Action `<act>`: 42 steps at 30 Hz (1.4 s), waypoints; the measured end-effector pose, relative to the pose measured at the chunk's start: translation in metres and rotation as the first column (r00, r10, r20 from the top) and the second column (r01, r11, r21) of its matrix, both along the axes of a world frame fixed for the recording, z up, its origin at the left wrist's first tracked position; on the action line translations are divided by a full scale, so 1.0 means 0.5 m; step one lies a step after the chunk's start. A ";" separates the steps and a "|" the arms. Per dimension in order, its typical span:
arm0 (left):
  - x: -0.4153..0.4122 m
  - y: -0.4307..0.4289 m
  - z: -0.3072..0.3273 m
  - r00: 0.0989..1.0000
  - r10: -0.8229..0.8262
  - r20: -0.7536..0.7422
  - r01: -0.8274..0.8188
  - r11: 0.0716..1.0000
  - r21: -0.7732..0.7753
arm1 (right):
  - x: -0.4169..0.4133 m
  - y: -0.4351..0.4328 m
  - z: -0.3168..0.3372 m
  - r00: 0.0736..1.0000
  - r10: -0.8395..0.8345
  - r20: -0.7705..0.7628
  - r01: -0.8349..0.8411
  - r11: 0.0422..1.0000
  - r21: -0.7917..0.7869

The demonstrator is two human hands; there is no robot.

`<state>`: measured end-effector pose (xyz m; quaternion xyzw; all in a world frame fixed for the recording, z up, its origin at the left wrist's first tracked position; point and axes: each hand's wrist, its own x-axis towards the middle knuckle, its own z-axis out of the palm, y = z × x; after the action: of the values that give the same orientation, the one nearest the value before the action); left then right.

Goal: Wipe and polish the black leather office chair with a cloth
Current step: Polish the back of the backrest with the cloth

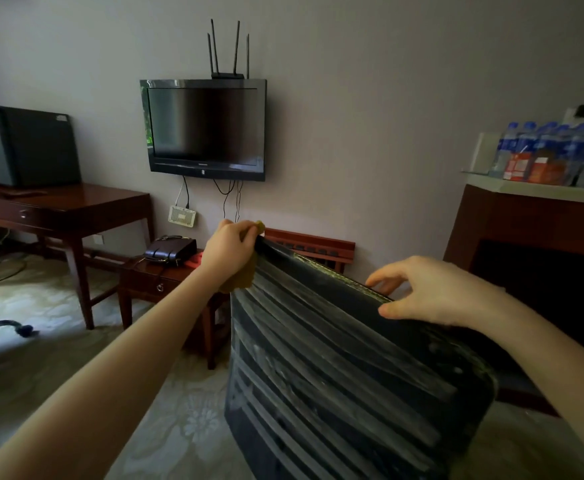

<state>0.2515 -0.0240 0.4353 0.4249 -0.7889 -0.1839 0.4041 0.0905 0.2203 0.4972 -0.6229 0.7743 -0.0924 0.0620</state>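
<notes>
Head view (sole view).

Located black leather office chair (335, 341) lower centre-right, ribbed backrest facing the camera and filling most of that quarter. Could not see seat, armrests or base.

Found left hand (229, 242) at the upper left corner of the backrest, fingers curled round a mustard cloth (240, 277) and pressing it over the rim. Noted the loose end of the cloth hanging below the hand, against the backrest's side edge.

Found right hand (432, 292) further along the same top edge, well apart from the cloth. Noted fingers loose and part-bent, tips at the rim, thumb on the near face. Judged it steadying, not clamping.

Progress, as judgement: wiping under way at the top rim only. Observed grey streaks across the ribs and dull speckling toward the lower right; could not separate glare from dust. Assumed most of the backrest face, plus all unseen parts, left to wipe and polish.
</notes>
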 end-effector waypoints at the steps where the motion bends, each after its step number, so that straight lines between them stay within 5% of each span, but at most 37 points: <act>1: -0.002 -0.007 0.000 1.000 0.004 0.001 -0.004 1.000 0.014 | 0.001 -0.002 -0.007 0.999 -0.005 0.036 0.006 0.999 -0.032; 5: -0.006 0.002 -0.002 0.999 -0.021 -0.037 0.023 0.999 0.038 | 0.014 -0.019 -0.034 0.993 -0.017 0.120 0.037 0.985 -0.166; 18: -0.025 0.183 -0.035 0.957 -0.291 0.004 0.281 0.920 -0.275 | 0.039 -0.034 -0.042 0.997 -0.043 -0.057 0.030 0.977 -0.210; 23: -0.019 0.105 -0.022 0.985 -0.174 -0.004 0.171 0.969 -0.180 | 0.018 0.003 -0.043 0.982 0.040 0.187 -0.012 0.989 -0.147; 29: -0.022 -0.005 -0.012 0.996 -0.042 -0.082 0.040 0.999 -0.032 | -0.003 0.015 -0.071 0.940 0.176 0.292 -0.170 0.984 -0.046; 33: -0.026 -0.053 -0.013 0.988 -0.060 -0.144 0.069 0.996 0.053 | -0.024 -0.002 -0.088 0.856 0.226 0.466 -0.254 0.967 -0.002; 42: -0.001 -0.020 -0.022 0.958 -0.202 -0.204 0.220 0.973 0.070 | -0.001 -0.047 -0.116 0.825 0.269 0.497 -0.293 0.956 -0.031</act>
<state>0.2511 -0.0339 0.4243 0.3363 -0.7768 -0.3030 0.4379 0.0902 0.1969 0.4391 -0.6837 0.6339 -0.2210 0.2862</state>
